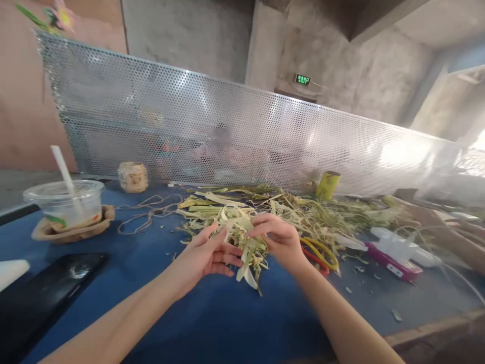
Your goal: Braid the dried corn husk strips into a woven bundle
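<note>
"Looking from here, where does the leafy bunch (250,250) sit?"

"In the gap between the two hands; the left hand (212,250) is on one side, the right hand (278,235) on the other; its long axis runs roughly towards the person, the near tip slanting slightly right above the blue worktop (227,323); whether that tip touches, I can't tell."

"Which hand is nearer?"

"The right, I'd say; its thumb and fingertips seem to pinch a pale strip (244,222) near the bunch's far end; the left has its fingers loosely parted, close to the leaves; whether it grips any, I can't tell."

"And around them?"

"A pile of dried stalks (204,208) just beyond; a yellow loop (335,261) beside the right wrist."
</note>
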A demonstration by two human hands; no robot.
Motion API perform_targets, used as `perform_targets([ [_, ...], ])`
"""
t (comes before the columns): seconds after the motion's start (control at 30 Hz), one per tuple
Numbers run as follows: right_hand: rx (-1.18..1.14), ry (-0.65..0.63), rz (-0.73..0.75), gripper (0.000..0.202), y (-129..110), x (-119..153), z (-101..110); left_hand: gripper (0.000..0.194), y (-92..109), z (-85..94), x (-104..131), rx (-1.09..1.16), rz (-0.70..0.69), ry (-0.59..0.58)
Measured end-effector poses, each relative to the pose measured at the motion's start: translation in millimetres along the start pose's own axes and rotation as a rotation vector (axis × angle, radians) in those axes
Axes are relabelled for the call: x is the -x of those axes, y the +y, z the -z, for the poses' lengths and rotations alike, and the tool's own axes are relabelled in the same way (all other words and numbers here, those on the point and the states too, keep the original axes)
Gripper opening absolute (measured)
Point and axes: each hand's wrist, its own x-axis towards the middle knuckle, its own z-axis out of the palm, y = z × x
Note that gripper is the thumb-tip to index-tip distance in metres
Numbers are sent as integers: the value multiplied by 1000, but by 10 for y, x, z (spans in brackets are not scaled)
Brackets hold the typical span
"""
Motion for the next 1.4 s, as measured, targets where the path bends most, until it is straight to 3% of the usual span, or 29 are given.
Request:
perform_targets([
  [0.13,70,-14,16,24,34,7,-14,53,15,-6,43,16,13,18],
  [0.27,179,103,36,30,28,12,1,28,28,-4,97,-19,-111,64],
  [0.33,222,160,55,30,15,17,1,28,1,-3,113,-30,-29,-102],
  [0.43,283,175,110,28,-26,22,-28,48,-108,-17,102,-82,339,-505],
  [0.47,297,160,127,28,-43,23,-44,55,-151,-28,89,-60,409,-584],
  [0.5,305,139,143,28,-60,24,-59,58,-191,-40,73,2,413,-582],
  [0.53,306,115,162,30,-75,27,-74,60,-221,-54,57,74,398,-559],
  [0.63,293,57,194,38,-95,49,-100,47,-235,-86,18,249,273,-335],
  [0.77,233,43,116,42,-78,103,-102,20,-144,-80,6,289,109,-49],
  [0.87,145,34,51,42,-66,121,-103,5,-91,-49,5,309,-10,68],
  [1.1,192,124,-149,33,-25,86,-136,16,-55,-10,28,262,-257,111],
  [1.23,24,106,-298,32,-9,74,-159,24,-55,-11,30,193,-349,139],
  [1.4,-208,34,-536,36,-42,25,-188,51,-31,1,30,188,-396,157],
])
